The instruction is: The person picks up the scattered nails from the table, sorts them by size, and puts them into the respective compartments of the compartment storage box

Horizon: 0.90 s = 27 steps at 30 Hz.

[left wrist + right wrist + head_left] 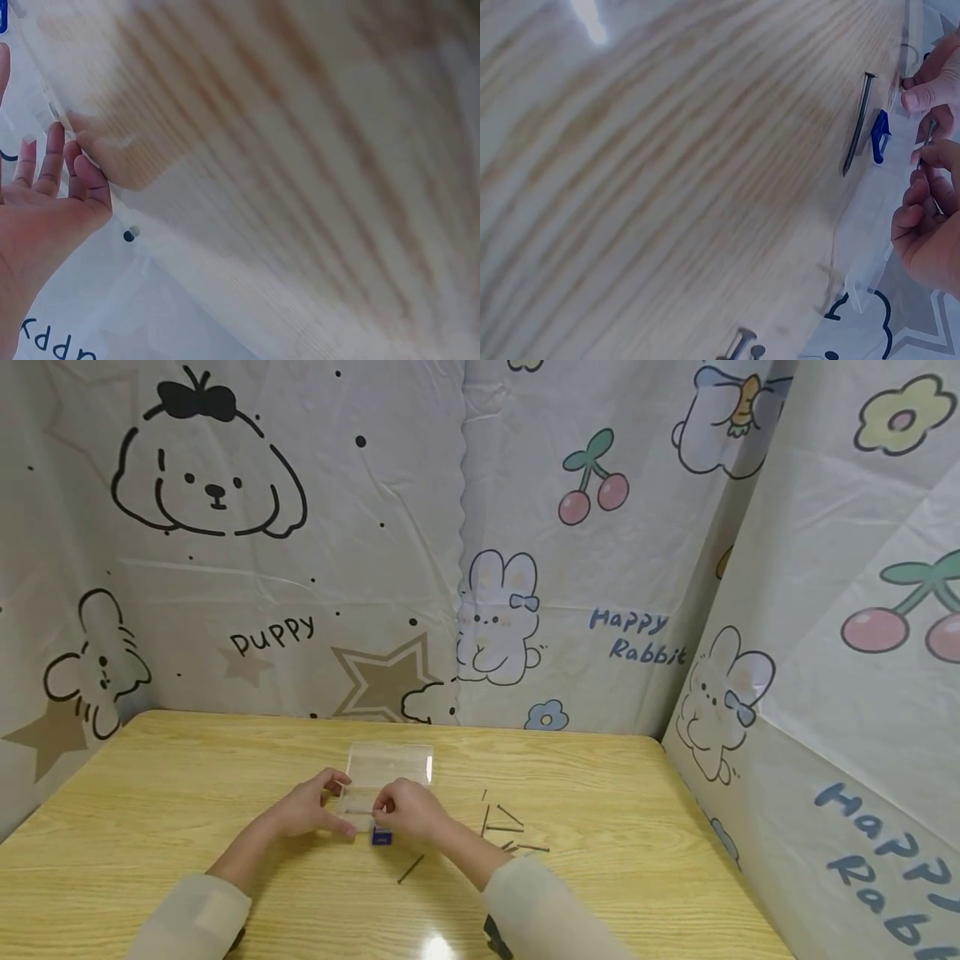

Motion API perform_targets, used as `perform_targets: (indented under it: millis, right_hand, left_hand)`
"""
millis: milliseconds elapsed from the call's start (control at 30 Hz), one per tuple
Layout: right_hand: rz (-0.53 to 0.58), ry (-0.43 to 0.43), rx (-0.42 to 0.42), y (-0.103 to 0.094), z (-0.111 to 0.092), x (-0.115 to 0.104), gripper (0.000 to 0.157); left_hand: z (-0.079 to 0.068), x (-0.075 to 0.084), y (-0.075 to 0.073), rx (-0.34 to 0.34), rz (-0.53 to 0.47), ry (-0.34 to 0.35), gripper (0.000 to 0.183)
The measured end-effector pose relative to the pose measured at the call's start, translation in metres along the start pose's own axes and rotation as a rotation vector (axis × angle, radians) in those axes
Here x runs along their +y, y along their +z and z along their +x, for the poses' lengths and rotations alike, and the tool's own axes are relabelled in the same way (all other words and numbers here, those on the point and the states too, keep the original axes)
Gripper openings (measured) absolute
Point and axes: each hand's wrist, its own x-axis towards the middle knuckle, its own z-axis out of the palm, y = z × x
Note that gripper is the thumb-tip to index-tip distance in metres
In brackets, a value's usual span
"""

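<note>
Head view: I have the right hand [408,810] at the right side of a shallow clear plastic box [358,800], thumb and fingertips pinching a slim grey metal nail [358,812]. That nail shows over the box, extending leftward from the pinching fingers, its long axis running roughly across from one hand to the other, its head seemingly at the left end. I cannot tell whether it touches the box floor. The right hand, which holds it, is the nearer; my left hand [311,808] is at the box's left end, thumb and fingers spread apart about it.

A small dark blue plastic clip [382,836] sits on the box's near side, and a clear flat lid [390,764] lies beyond its far side. One loose grey nail [411,869] lies slantwise nearer me than the box; a scatter of nails [504,829] lies to its right.

All this rests on a yellow wood-grain bench [285,893]. Pale printed cloth [420,527] hangs beyond the box and off to its right.
</note>
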Motion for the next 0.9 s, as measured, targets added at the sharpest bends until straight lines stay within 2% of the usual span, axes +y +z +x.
perform_targets:
  millis: [433,667,900]
  right_hand:
    - [0.010,0.033,0.031,0.0100,0.0044,0.0011,0.008]
    - [0.046,0.051,0.016,0.0090,0.0030,0.0006,0.010]
    - [0.065,0.076,0.002,0.0096,0.0034,0.0005,0.011]
  left_hand:
    - [-0.0022,0.0051,0.0014,0.014,0.022,-0.022,0.078]
    - [-0.0018,0.0043,0.0018,0.002,-0.011,-0.045,0.081]
    - [-0.0006,0.0031,0.0009,-0.001,0.005,-0.040,0.081]
